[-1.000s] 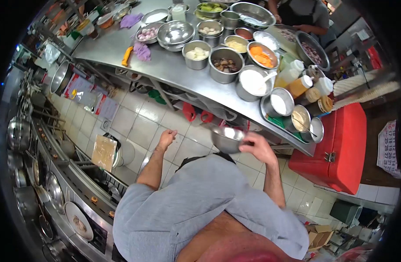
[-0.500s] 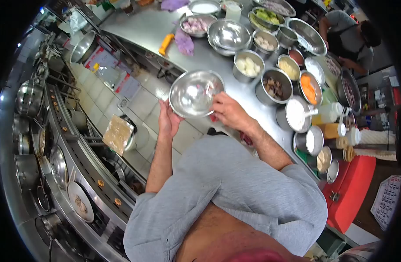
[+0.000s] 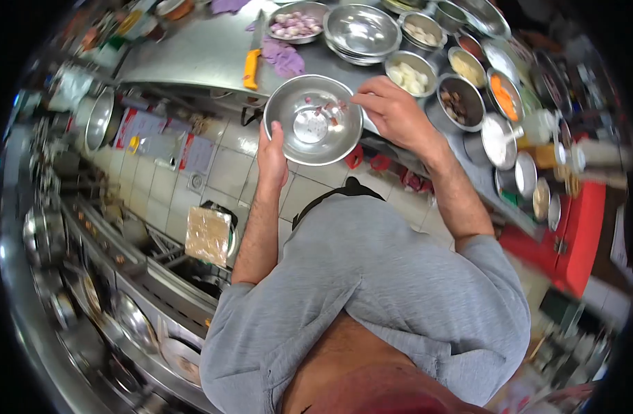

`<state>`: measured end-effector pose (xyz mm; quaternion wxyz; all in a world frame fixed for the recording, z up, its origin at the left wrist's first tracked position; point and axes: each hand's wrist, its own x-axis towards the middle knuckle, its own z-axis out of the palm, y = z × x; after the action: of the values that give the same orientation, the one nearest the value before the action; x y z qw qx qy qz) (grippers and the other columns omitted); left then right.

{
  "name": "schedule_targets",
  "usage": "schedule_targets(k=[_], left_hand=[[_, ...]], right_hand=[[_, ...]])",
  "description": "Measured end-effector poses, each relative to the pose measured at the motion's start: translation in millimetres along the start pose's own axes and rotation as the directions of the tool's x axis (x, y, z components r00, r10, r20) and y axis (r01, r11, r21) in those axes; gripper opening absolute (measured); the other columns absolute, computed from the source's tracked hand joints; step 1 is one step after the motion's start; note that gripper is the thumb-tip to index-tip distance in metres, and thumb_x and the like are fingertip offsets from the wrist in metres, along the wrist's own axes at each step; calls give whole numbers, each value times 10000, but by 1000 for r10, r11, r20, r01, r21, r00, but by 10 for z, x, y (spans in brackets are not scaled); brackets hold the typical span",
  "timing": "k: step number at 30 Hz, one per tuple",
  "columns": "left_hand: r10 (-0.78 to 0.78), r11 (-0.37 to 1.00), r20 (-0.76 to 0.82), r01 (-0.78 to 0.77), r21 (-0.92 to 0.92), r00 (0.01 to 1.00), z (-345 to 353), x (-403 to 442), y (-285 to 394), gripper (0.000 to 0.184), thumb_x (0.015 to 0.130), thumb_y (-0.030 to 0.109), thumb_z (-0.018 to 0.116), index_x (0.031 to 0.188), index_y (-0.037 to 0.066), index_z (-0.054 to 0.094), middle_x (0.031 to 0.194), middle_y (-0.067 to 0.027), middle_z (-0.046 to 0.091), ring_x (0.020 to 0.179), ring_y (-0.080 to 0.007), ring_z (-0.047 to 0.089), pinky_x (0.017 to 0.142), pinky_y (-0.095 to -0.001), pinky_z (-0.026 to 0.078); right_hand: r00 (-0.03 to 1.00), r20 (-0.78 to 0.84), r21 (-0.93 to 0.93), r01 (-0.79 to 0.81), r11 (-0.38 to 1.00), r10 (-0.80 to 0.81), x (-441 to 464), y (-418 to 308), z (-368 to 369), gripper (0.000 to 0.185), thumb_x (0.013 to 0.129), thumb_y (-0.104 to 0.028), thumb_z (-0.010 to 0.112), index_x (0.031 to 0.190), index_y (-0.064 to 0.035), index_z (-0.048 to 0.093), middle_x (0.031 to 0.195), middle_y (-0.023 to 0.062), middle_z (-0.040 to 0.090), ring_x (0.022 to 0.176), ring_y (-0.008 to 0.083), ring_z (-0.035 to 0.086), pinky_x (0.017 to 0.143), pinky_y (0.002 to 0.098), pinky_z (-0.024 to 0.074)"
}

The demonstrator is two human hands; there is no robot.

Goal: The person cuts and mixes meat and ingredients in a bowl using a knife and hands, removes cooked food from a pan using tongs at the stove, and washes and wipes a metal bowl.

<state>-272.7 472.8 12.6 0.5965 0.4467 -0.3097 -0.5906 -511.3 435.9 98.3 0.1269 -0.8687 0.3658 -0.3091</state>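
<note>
My left hand (image 3: 272,157) supports a metal mixing bowl (image 3: 287,119) at its left side, with the thumb at the rim. The bowl is tilted so its inside faces me, and a few small reddish pieces (image 3: 332,110) lie in it. Beside the bowl's right rim is my right hand (image 3: 399,117), fingers curled together in a pinch. Whatever sits between those fingertips is hidden. Just beyond the bowl, a yellow-handled knife (image 3: 251,69) and a crumpled purple cloth (image 3: 283,58) rest on the steel counter (image 3: 171,58).
Along the counter stand stacked metal bowls (image 3: 362,31), a bowl of shallots (image 3: 295,24), a pot of peeled white pieces (image 3: 409,74), a pot of dark brown pieces (image 3: 458,103) and orange slices (image 3: 502,96). A stove (image 3: 130,259) runs along the left.
The bowl has risen in view toward the counter, and its inside shows more. My right hand has shifted up and right along the rim. The camera view has also turned.
</note>
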Motion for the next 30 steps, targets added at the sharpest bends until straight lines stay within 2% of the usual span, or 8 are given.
schedule_targets(k=[4, 7, 10, 16, 17, 21, 24, 30], left_hand=[[-69, 950, 340, -42, 308, 938, 285, 159, 1, 483, 973, 333, 360, 1330, 8, 343, 1267, -141, 459, 1151, -222, 441, 989, -330, 319], [-76, 853, 582, -249, 459, 809, 582, 42, -62, 534, 965, 387, 348, 1333, 0, 350, 1255, -168, 480, 1160, -233, 443, 989, -325, 322], [-97, 894, 653, -223, 388, 751, 925, -157, -254, 527, 968, 374, 348, 1338, -1, 342, 1250, -170, 484, 1159, -239, 446, 994, -324, 321], [-108, 908, 832, -286, 306, 544, 1682, -924, -795, 499, 974, 338, 338, 1332, -8, 348, 1276, -159, 460, 1172, -234, 434, 1004, -327, 312], [-132, 928, 854, -241, 285, 503, 1825, -1082, -885, 495, 974, 338, 339, 1327, -9, 354, 1272, -156, 464, 1170, -234, 435, 1003, -325, 313], [-171, 962, 925, -146, 231, 341, 2444, -1885, -1263, 467, 973, 334, 344, 1280, -11, 407, 1190, -137, 514, 1087, -210, 474, 958, -314, 344], [-232, 911, 948, -293, 290, 216, 2825, -2570, -1416, 447, 971, 321, 352, 1259, -14, 424, 1131, -134, 537, 1053, -196, 480, 931, -312, 359], [-153, 973, 988, -172, 156, 26, 3412, -3413, -1898, 487, 968, 345, 357, 1292, -17, 397, 1217, -164, 507, 1151, -245, 461, 981, -333, 335]], right_hand=[[980, 80, -323, 199, 925, -183, -125, -182, 229, 200, 684, -88, 570, 878, -68, 612, 913, 45, 543, 939, 204, 506, 801, 332, 421], [989, 128, -457, -10, 890, 77, -544, -192, 310, 259, 664, -79, 586, 919, -33, 578, 961, 87, 536, 967, 242, 495, 823, 362, 416], [932, -110, -623, -335, 707, 345, -1201, -228, 320, 212, 686, -92, 572, 885, -20, 583, 939, 101, 542, 912, 253, 509, 767, 376, 435], [498, 30, -43, -866, 499, 867, -2259, -913, -220, 208, 752, -23, 512, 932, 5, 612, 974, 161, 576, 973, 324, 537, 806, 419, 449], [591, -136, -228, -800, 555, 795, -2453, -1006, -420, 264, 751, 0, 500, 992, 14, 608, 1003, 170, 582, 968, 337, 543, 819, 405, 448], [387, -727, -182, -905, 385, 567, -3407, -1178, -861, 319, 738, 46, 475, 1040, 37, 575, 1014, 187, 574, 991, 340, 538, 857, 410, 435], [388, -832, -188, -870, 456, 396, -3930, -1367, -975, 321, 733, 50, 477, 1038, 29, 576, 1009, 184, 574, 992, 339, 534, 863, 413, 429], [305, -292, -108, -952, 285, 906, -4946, -2049, -1251, 349, 723, -62, 572, 1069, -14, 562, 1030, 153, 567, 974, 324, 529, 878, 383, 426]])
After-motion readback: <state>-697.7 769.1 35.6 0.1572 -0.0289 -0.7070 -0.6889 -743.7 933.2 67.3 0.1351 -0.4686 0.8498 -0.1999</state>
